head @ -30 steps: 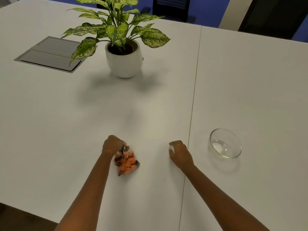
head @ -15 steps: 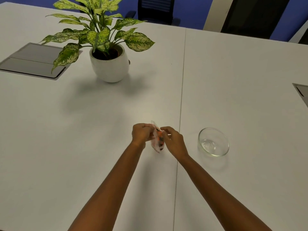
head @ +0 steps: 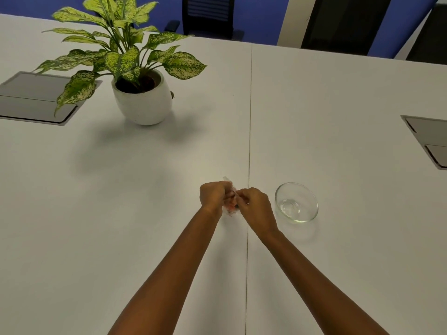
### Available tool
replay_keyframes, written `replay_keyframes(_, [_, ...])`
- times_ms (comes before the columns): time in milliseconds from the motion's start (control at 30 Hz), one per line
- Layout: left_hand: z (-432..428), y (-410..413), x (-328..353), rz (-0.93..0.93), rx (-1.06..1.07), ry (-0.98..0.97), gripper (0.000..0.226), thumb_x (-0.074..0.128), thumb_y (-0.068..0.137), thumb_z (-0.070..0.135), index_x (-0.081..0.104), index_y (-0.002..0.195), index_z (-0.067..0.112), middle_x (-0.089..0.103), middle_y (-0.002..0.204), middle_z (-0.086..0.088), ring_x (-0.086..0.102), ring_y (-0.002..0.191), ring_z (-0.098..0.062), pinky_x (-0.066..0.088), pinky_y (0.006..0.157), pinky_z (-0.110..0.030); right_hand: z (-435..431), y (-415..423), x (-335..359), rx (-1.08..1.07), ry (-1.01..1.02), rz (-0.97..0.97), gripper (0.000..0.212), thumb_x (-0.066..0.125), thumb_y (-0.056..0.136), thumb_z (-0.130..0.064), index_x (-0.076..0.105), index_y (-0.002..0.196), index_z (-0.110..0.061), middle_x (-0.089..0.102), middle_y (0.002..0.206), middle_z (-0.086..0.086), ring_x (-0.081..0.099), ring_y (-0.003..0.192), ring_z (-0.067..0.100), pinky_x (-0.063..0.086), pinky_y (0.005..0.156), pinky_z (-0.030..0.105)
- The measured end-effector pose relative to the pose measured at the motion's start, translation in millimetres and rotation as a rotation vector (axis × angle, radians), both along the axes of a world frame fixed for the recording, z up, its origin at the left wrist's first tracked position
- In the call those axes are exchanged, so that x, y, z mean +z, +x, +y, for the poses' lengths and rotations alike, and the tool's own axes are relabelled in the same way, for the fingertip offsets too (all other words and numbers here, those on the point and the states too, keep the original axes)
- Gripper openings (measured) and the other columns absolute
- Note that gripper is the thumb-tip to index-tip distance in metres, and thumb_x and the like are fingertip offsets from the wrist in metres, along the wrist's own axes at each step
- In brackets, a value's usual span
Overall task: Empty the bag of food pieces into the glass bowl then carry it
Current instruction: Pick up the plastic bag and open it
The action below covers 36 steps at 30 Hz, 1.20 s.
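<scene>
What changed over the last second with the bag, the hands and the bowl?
The left hand carried the clear bag of orange food pieces rightward toward the table seam, and the right hand came in and took hold too; both now pinch it. The clear glass bowl stays empty and untouched, the potted plant unmoved.

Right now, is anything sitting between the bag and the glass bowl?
Nothing visible. The bag is held between the left hand and right hand; only bare table separates the right hand from the empty glass bowl.
</scene>
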<state>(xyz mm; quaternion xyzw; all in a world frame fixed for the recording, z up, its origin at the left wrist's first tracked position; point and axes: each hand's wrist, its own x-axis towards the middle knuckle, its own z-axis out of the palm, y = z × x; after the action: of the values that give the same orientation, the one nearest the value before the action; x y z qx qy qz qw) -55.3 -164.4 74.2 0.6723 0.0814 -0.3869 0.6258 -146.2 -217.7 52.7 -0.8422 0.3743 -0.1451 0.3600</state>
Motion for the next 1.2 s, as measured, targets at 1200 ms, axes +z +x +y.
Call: replay_keyframes(1200, [1, -13, -4, -0.313, -0.372, 0.025, 0.030, 0.055, 0.086, 0.003, 0.058, 0.057, 0.010, 0.061, 0.063, -0.006, 0.061, 0.053, -0.016, 0.053, 0.051, -0.018, -17, -5, 13, -0.205, 0.454, -0.103, 0.020, 0.059, 0.085, -0.021, 0.060, 0.101, -0.009, 0.061, 0.079, 0.002, 0.062, 0.071, 0.016, 0.056, 0.070, 0.028])
